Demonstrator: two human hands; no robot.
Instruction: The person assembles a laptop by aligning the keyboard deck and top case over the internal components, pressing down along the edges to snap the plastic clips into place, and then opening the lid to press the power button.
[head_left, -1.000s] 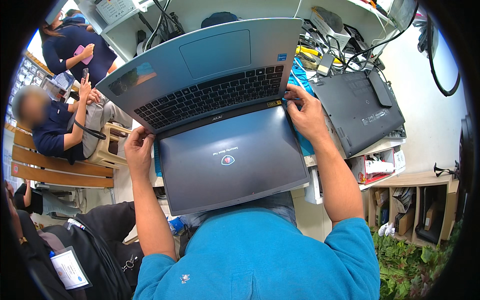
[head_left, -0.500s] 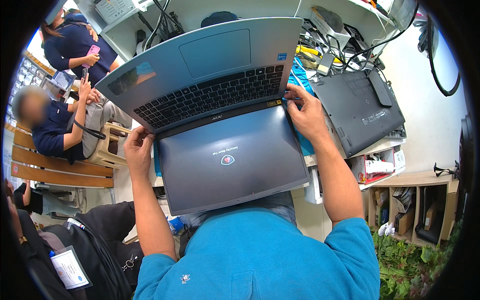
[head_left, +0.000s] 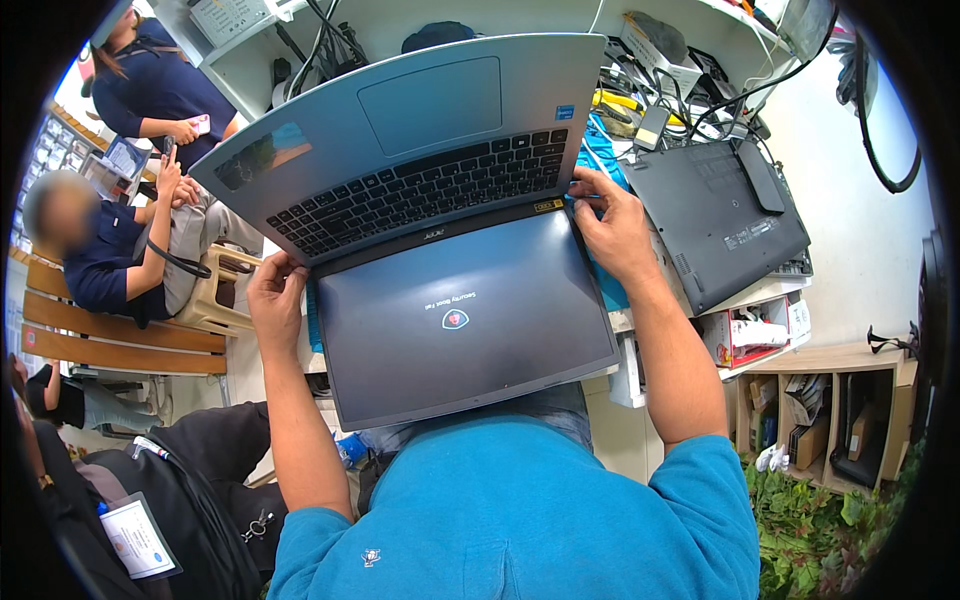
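At frame centre, our left hand [head_left: 275, 300] and right hand [head_left: 612, 225] each close a grip on the open laptop's [head_left: 440, 240] hinge edges.

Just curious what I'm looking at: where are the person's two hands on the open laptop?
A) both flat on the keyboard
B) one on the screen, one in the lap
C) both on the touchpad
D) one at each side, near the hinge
D: the left hand and the right hand grip opposite side edges of the laptop by the hinge.
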